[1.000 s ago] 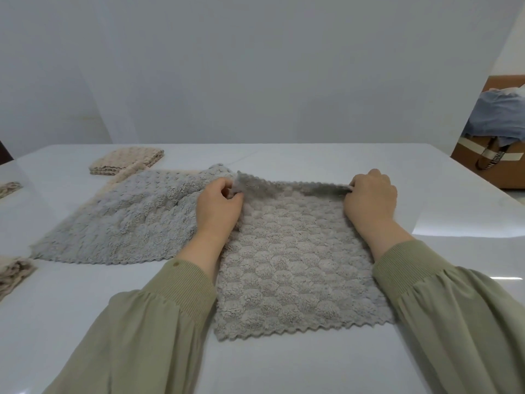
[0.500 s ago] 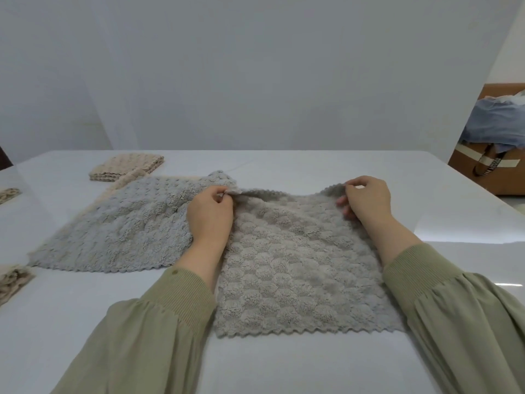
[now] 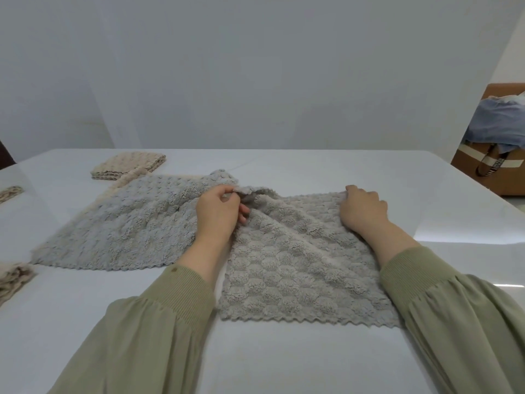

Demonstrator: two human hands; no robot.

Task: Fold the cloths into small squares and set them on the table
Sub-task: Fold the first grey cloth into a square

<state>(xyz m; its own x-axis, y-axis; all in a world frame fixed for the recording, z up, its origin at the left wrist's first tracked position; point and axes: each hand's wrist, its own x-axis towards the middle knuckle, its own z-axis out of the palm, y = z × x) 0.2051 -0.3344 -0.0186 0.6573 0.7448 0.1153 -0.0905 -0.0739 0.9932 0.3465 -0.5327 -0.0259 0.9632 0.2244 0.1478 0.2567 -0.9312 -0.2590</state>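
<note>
Left hand [image 3: 218,211] and right hand [image 3: 363,210] each pinched a far corner of the grey cloth [image 3: 298,268] on the table [image 3: 284,359]; its far edge had lifted and slackened since a second earlier. First fold looked just begun.

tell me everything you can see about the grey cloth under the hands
The grey cloth is a fluffy, fleece-like square with a raised shell pattern and zigzag-trimmed edges. It lies unfolded on the white table, near edge flat, far edge lifted and rumpled. The left hand pinches its far left corner, the right hand grips the far right corner.
</note>
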